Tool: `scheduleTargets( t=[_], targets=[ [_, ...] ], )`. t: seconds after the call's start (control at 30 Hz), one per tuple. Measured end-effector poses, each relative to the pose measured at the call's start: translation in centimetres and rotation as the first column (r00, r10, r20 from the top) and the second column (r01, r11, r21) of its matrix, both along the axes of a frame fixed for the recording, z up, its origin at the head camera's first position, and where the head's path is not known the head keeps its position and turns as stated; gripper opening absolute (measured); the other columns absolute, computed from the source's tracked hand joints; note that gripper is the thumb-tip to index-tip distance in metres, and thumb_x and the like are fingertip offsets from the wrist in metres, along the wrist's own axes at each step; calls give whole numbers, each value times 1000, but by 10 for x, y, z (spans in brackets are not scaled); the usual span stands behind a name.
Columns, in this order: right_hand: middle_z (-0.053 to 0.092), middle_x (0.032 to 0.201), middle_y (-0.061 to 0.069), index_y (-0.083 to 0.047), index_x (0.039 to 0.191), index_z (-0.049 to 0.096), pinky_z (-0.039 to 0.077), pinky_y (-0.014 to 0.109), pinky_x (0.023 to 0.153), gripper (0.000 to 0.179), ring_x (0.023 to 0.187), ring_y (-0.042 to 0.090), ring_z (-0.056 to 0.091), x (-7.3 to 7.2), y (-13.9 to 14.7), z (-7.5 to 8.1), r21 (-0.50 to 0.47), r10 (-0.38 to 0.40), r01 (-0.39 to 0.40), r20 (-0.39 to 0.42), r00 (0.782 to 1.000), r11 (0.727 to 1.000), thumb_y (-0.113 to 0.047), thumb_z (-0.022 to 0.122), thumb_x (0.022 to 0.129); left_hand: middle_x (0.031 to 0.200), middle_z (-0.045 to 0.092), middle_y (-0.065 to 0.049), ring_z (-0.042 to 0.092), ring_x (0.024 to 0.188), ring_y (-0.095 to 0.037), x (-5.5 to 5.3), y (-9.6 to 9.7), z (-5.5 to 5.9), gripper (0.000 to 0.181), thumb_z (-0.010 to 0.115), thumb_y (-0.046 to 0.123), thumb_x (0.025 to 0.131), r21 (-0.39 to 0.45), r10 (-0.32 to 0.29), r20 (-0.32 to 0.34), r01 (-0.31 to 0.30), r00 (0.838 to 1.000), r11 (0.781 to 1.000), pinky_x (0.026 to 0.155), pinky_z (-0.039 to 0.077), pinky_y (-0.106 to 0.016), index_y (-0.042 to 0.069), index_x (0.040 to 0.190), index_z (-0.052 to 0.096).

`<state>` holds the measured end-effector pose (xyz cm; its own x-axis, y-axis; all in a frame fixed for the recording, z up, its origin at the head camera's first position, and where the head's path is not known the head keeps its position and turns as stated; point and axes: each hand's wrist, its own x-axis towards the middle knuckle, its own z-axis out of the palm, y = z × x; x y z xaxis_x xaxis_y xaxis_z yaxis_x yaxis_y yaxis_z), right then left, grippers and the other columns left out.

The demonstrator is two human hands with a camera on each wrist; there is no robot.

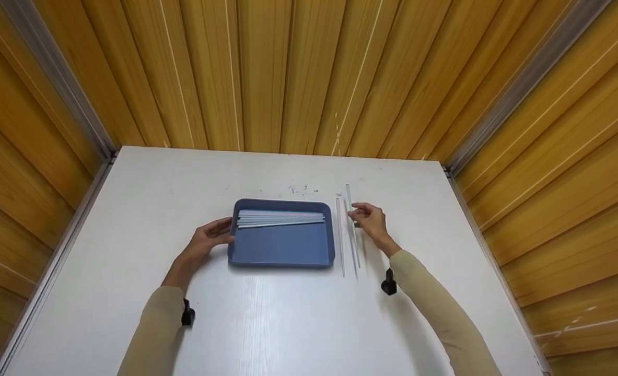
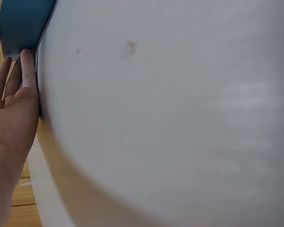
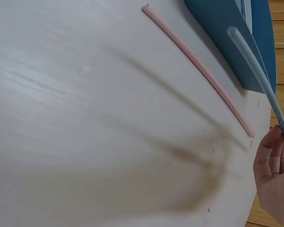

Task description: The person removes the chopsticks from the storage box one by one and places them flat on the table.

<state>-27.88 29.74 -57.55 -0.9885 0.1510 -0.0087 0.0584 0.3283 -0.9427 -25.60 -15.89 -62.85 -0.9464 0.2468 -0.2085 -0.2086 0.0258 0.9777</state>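
Right hand [image 1: 371, 222]: thumb and fingers together, pinching one pale blue straw [image 3: 255, 64] near its far end; the straw is held above the desk [image 1: 298, 324], its shadow falling apart from it, to the right of the tray [image 1: 280, 248]. Left hand [image 1: 208, 241]: fingers extended and apart, touching the outside of the tray's left wall, thumb at the near side of the others; nothing enclosed by the fingers. Tray: one, blue, rectangular, rounded corners, raised rim, lying flat on the desk between the two hands, long sides running left to right. Bundle of straws [image 1: 280, 218]: several, pale blue and whitish with a pinkish tint, laid lengthwise side by side in the far half of the tray, ends spread slightly wider at the left; the near half shows bare blue floor. Pink straw [image 3: 199, 66]: one, single, lying on the desk just beside the tray's right wall, apart from it, roughly parallel to that wall. Desk: white surface, small dark marks [image 1: 298, 188] beyond the tray. Sleeves [image 1: 439, 308]: beige, one on each forearm. Black devices [image 1: 388, 284]: two, small, one at each wrist. Surround: yellow-brown wood-patterned panels [image 1: 264, 78] at the far side and both flanks, grey metal posts [image 1: 58, 78] at the two far corners.
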Motion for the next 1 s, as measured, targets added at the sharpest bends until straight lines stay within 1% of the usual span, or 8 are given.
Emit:
scheduleTargets(
  t=[0.3,0.5,0.63,0.7,0.77,0.9,0.93,1.0],
  targets=[
    [76,89,10,8,118,71,56,16,61,29,73,16,70,-2,5,-18,2,-20,20,27,999,1000,-1,74,90,158,47,-16,40,150,-32,-1,-2,0,68,77,9,91,-4,-4,-6,4,1000,1000,127,27,-47,6,152,47],
    [76,88,12,9,116,71,54,16,58,29,68,8,67,1,5,-25,30,-25,24,29,999,999,-1,75,89,158,47,-16,42,150,-31,0,-1,-1,68,76,9,92,1,-12,-7,12,1000,1000,125,32,-44,6,153,46],
    [77,88,11,8,115,72,54,18,58,28,68,9,68,2,6,-30,54,-35,33,40,999,998,-2,76,88,158,47,-16,43,149,-30,2,0,-1,69,77,9,91,5,1,4,-1,1000,1000,124,34,-41,6,153,46],
    [77,91,16,9,115,71,58,22,60,29,71,17,72,5,4,-26,50,-21,19,43,999,999,-1,75,89,158,47,-16,43,149,-30,3,0,-1,70,77,9,90,12,3,7,-3,1000,1000,124,34,-42,6,153,46],
    [76,92,20,11,115,71,58,22,60,29,70,18,71,5,4,-28,50,-17,15,43,999,999,0,75,89,158,47,-16,43,149,-30,2,0,-2,70,78,9,90,16,7,16,-7,1000,1000,125,32,-43,6,152,46],
    [75,96,25,12,115,70,57,22,59,29,69,17,70,4,5,-30,59,-16,13,48,999,998,1,74,89,158,47,-16,42,149,-30,1,-1,-2,71,78,8,89,23,3,15,-4,1000,1000,126,30,-45,6,153,46],
    [76,95,23,10,114,71,54,18,57,28,67,10,67,1,7,-36,66,-24,21,47,999,998,0,75,89,158,47,-16,42,149,-30,1,-1,-1,71,78,8,89,23,6,13,-7,1000,1000,126,30,-45,6,152,46],
    [76,96,23,11,114,71,53,17,56,28,66,10,66,0,7,-36,75,-21,17,51,998,997,0,75,89,158,48,-15,42,149,-30,1,-1,-1,70,78,8,90,21,6,10,-6,1000,1000,126,30,-45,6,152,47]
  ],
)
